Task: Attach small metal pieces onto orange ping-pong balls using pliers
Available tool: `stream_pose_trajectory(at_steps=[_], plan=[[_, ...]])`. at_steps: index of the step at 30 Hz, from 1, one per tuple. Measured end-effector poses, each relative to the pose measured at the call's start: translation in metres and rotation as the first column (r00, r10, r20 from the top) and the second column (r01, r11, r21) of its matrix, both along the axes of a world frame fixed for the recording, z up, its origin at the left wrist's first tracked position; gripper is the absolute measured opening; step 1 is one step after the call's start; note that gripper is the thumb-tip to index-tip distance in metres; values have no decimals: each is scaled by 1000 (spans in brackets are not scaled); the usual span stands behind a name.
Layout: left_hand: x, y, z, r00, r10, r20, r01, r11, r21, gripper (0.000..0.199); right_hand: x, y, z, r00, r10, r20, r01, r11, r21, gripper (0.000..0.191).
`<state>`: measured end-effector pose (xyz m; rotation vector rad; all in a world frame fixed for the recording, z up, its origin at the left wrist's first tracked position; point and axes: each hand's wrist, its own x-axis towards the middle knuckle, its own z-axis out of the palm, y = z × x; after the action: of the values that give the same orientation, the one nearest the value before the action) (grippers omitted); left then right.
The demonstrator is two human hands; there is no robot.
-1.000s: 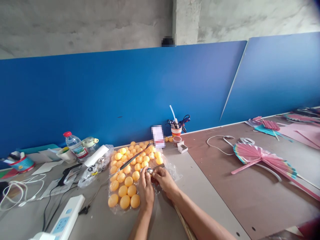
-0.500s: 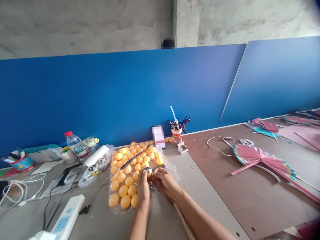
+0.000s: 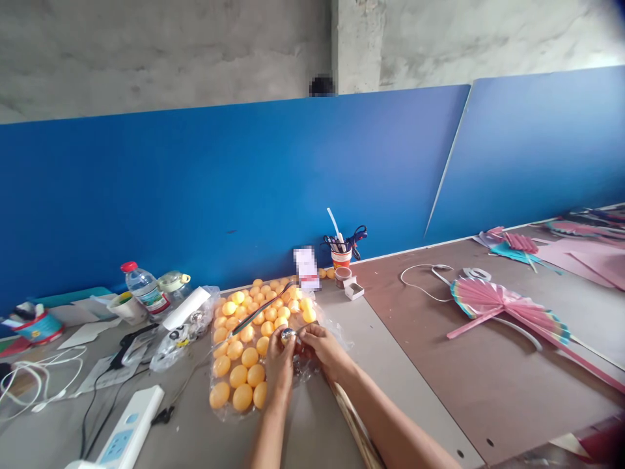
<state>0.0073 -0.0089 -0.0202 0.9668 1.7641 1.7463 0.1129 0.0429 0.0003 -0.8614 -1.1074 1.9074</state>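
Observation:
My left hand (image 3: 279,366) is closed around a shiny silver ball (image 3: 288,335), which shows between its thumb and fingers. Close beside it, my right hand (image 3: 319,348) is pinched with the thumb and forefinger near the ball; whatever lies between those fingers is too small or hidden to make out. Under and behind both hands spreads a clear plastic bag of orange balls (image 3: 243,397). A dark, thin strip-like tool (image 3: 258,311) lies slantwise across the bag. Some small shiny bits below the hands are partly covered by them.
To the left are a power strip (image 3: 127,430), a plastic bottle (image 3: 144,290) and white cables (image 3: 36,381). A pen cup (image 3: 341,259) and a small white box (image 3: 354,288) stand near the blue partition (image 3: 195,195). Pink pleated paper (image 3: 505,303) lies right.
The whole view has shifted slightly. My hands stay together at the silver ball, which has turned a little and sits slightly differently in the left fingers.

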Motion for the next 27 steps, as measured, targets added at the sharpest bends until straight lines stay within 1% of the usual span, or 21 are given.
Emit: stream_pose_trajectory(at_steps=[3,5,6,9,12,15,17,19,20,22,27], plan=[[-1,-1,3,987,-72,143,75,997,-17,43,2,4,-1,990,-54,130,40,993,109,22],[-1,-2,6,980,-78,180,79,997,2,44,4,7,-2,970,-104,220,55,975,215,18],[-2,-2,7,982,-71,175,71,997,10,43,5,8,-2,955,-137,261,62,958,279,17],[-1,-3,11,993,-35,115,33,999,20,38,6,11,-3,887,-262,381,62,884,463,11],[-1,-3,14,995,-35,95,32,999,34,34,7,10,-4,776,-346,527,-7,831,556,8],[-2,-3,14,993,-43,110,39,998,43,30,9,6,-2,601,-389,698,-149,804,576,12],[-2,-2,14,992,-51,115,46,998,49,30,11,3,1,476,-395,786,-248,797,550,22],[-1,-2,14,991,-73,113,68,996,50,30,13,2,4,382,-390,838,-323,793,516,29],[-1,-2,14,990,-85,109,80,996,50,31,14,1,6,352,-385,853,-351,790,502,31],[0,-2,14,989,-96,110,91,995,51,33,16,2,8,317,-368,874,-397,786,474,31],[1,-1,9,986,-75,150,70,997,36,41,16,3,8,286,-353,891,-439,778,450,26]])
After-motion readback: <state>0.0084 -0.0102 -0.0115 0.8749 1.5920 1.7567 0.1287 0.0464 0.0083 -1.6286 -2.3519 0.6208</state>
